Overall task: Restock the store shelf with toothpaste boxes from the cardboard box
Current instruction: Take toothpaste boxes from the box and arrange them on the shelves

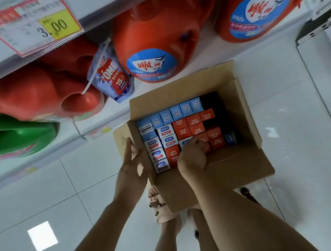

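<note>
Early stage, likely; carton (235,171) on floor (301,133), nearly full of toothpaste boxes (181,128); left hand (133,164) open against carton's left side; right hand (193,156) curled round one inside; none lifted yet; most shelving seemingly left.

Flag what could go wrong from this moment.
1. The right hand curls its fingers into the tightly packed toothpaste boxes; pulling one may drag neighbours up or crush a carton end.
2. The left hand only touches the cardboard box at its side flap, fingers straight, so it might slide.
3. The near flap overhangs a sandalled foot: possible trip.
</note>
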`<state>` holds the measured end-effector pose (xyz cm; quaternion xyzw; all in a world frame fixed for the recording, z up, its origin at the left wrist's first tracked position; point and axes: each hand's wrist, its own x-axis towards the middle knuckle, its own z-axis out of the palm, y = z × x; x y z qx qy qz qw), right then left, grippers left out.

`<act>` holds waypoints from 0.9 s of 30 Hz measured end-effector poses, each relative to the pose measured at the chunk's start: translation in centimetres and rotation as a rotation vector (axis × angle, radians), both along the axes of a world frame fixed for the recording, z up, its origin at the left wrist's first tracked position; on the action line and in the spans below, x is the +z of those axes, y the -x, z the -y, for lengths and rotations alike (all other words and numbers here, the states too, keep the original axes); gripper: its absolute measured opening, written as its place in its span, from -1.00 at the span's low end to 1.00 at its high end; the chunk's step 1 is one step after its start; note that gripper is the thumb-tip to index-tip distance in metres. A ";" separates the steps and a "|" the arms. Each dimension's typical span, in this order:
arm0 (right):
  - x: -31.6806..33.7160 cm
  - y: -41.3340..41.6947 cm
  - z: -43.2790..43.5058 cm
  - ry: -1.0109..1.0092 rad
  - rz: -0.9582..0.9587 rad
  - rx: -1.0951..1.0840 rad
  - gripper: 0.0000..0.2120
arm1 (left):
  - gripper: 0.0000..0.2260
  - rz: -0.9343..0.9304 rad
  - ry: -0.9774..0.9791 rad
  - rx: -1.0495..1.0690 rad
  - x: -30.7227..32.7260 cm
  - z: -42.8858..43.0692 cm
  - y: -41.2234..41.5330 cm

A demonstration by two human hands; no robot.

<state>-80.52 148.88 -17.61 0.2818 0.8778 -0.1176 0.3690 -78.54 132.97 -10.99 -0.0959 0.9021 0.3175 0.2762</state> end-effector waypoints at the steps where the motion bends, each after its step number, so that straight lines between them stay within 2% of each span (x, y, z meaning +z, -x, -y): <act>1: 0.0 0.2 -0.1 -0.001 -0.001 0.001 -0.40 | -0.52 0.006 -0.003 0.003 0.0 0.0 0.0; 6: -0.9 0.9 -1.9 0.059 0.052 0.009 -0.15 | -0.53 0.013 -0.008 -0.038 -0.2 0.5 0.1; 8: -0.9 0.7 -2.7 0.049 0.045 0.025 -0.11 | -0.53 0.020 -0.008 -0.044 -0.2 0.6 0.0; 11: -1.2 0.6 -2.7 0.029 0.022 0.019 -0.15 | -0.52 0.035 -0.011 -0.043 -0.1 0.6 0.0; 18: -1.3 0.4 -1.2 -0.064 -0.025 0.096 -0.49 | -0.52 0.076 -0.026 0.041 0.1 -0.3 0.3; 20: -1.4 0.4 -1.4 -0.057 -0.021 0.109 -0.44 | -0.50 0.075 -0.038 0.065 0.1 -0.5 0.3; 24: -1.6 0.6 -1.6 -0.012 0.008 0.027 -0.20 | -0.47 0.066 -0.054 0.075 -0.1 -0.4 0.2; 27: -1.5 0.7 -1.2 -0.057 0.015 0.033 -0.21 | -0.49 0.074 -0.050 0.081 -0.1 -0.3 0.0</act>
